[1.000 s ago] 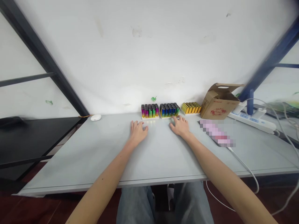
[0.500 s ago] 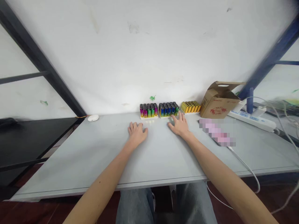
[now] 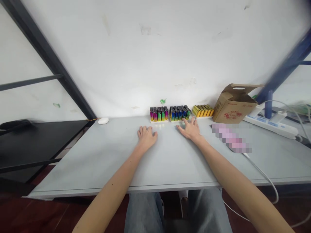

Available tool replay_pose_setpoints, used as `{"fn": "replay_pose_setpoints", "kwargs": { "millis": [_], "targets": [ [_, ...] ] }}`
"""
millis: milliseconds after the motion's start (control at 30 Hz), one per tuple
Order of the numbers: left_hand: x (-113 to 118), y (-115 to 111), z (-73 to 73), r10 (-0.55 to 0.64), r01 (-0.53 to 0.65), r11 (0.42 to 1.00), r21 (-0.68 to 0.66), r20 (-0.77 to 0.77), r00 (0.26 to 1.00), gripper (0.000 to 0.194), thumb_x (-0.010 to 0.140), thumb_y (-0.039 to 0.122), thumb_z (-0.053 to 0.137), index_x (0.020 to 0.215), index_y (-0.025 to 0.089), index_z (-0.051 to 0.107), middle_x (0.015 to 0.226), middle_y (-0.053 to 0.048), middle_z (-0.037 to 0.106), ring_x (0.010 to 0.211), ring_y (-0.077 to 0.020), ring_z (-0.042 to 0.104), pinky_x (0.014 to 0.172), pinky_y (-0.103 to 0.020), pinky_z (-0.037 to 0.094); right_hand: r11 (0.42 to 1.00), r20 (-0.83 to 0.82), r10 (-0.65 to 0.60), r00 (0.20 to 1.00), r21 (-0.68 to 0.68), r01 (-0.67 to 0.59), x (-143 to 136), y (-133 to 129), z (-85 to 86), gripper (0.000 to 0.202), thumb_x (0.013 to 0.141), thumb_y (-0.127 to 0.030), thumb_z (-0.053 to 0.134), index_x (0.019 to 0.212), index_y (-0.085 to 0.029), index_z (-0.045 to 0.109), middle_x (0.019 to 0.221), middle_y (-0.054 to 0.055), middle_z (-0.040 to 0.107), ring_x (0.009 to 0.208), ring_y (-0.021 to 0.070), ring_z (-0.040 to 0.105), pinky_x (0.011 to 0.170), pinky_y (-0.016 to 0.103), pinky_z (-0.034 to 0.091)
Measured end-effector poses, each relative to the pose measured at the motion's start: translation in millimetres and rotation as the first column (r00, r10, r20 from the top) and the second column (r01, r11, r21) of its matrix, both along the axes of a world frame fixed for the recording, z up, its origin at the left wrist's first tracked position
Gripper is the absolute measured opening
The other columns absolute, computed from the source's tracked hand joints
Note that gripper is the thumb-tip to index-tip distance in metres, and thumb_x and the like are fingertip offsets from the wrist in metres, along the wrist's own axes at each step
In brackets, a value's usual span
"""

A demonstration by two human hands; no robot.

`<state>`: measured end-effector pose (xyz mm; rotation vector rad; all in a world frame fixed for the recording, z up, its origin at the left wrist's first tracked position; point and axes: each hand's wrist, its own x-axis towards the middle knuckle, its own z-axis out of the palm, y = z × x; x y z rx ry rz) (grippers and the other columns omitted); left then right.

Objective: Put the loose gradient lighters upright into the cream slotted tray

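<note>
On the grey table [image 3: 116, 161], my left hand [image 3: 147, 137] rests with its fingers spread, holding nothing. My right hand [image 3: 190, 129] is also spread and holds nothing; its fingertips are close to the front of the middle tray. That tray carries blue and green shiny cylinders with black tops [image 3: 179, 113]. To its left, another white tray [image 3: 159, 121] holds purple and green black-topped cylinders [image 3: 159, 113]. A third group of yellow cylinders [image 3: 203, 111] stands to the right. The cylinders look like small batteries, but I cannot tell for sure.
An open cardboard box [image 3: 233, 108] stands at the back right. Before it lies a blurred-out pink object [image 3: 230, 137] with a white cable [image 3: 262, 176]. A white power strip [image 3: 272, 126] is further right. A small white case [image 3: 103, 120] sits at the back left, near a dark metal frame [image 3: 54, 58].
My view has turned slightly left, so everything sits a little further right in the picture. Both hands keep nearly the same spread pose on the table.
</note>
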<state>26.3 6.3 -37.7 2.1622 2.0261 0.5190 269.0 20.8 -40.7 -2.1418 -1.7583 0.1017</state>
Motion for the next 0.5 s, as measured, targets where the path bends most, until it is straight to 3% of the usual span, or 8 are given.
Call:
{"fn": "replay_pose_setpoints", "kwargs": {
  "millis": [500],
  "targets": [
    [0.3, 0.5, -3.0, -0.016, 0.016, 1.0, 0.017, -0.034, 0.999, 0.048, 0.089, 0.043, 0.039, 0.125, 0.014, 0.054, 0.135, -0.02, 0.045, 0.139, -0.0346, 0.026, 0.112, -0.052, 0.019, 0.999, 0.036, 0.0, 0.999, 0.04, -0.001, -1.2, 0.7, -2.5, 0.06, 0.086, -0.057, 0.044, 0.136, -0.024, 0.046, 0.152, 0.018, 0.025, 0.139, 0.0414, 0.027, 0.108, 0.053, 0.026]
  ]
}}
